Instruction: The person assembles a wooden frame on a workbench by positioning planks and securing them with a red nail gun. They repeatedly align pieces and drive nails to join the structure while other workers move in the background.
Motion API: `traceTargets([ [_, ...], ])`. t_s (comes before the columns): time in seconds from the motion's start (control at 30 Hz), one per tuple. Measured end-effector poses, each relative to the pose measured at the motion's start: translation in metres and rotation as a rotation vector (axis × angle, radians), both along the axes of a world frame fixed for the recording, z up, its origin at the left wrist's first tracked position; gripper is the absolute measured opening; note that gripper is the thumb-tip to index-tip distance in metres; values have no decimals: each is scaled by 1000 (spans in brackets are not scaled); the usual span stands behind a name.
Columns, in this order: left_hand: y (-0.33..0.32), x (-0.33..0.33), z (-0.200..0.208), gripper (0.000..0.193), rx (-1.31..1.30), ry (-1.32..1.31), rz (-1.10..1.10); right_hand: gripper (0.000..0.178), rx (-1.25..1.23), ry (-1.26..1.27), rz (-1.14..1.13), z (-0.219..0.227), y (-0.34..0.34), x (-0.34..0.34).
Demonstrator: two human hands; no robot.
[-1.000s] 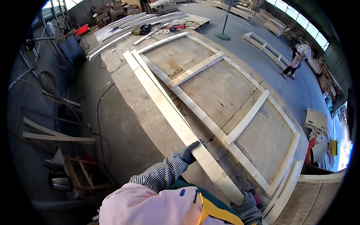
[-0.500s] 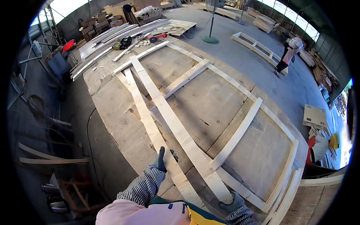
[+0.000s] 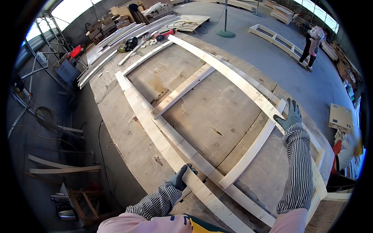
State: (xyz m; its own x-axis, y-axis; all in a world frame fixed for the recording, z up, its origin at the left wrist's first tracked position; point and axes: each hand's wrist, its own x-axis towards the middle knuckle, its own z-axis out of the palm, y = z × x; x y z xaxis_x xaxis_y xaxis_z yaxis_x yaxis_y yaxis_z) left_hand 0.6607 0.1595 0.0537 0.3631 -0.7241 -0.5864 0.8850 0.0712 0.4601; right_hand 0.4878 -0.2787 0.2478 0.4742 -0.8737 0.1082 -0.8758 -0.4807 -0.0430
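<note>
Head view, clock face: centred on the middle of the picture, 12 at the top
Left hand: gloved left hand [image 3: 182, 178] near 6 o'clock; its grip is clasped round the left board, thumb on one side and fingertips showing at the far edge
Left board: pale left board [image 3: 155, 138] running from 10 o'clock down to 5, beside the frame's left rail with a narrow gap along part of it
Right hand: gloved right hand [image 3: 290, 115] at 3 o'clock, thumb against the right board, fingers stretched; how firm that grip is, I cannot tell from this angle
Right board: pale right board [image 3: 233, 77] slanting from just before 12 o'clock to 3, passing over a crosspiece beside the hand
Frame: wooden frame [image 3: 185, 91] with crosspieces, flat on the worn table [image 3: 112, 108]
Tools: red power tool [image 3: 164, 35] between 11 and 12, green-and-black power tool [image 3: 128, 44] at 11
Floor: green stand base [image 3: 225, 33] at 1 o'clock, co-worker [image 3: 312, 44] at 2
Lower left: metal kettle [image 3: 67, 213] near 8 o'clock
</note>
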Motion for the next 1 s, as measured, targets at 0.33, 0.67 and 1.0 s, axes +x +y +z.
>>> traceTargets([
  [0.33,-16,14,-5,48,-86,98,80,76,1025,-93,370,-137,243,-79],
  [0.67,-40,57,9,43,22,3,114,96,675,164,261,-136,341,-168],
  [1.0,48,105,-107,65,494,-358,-284,81,695,-113,-74,-152,405,-171],
])
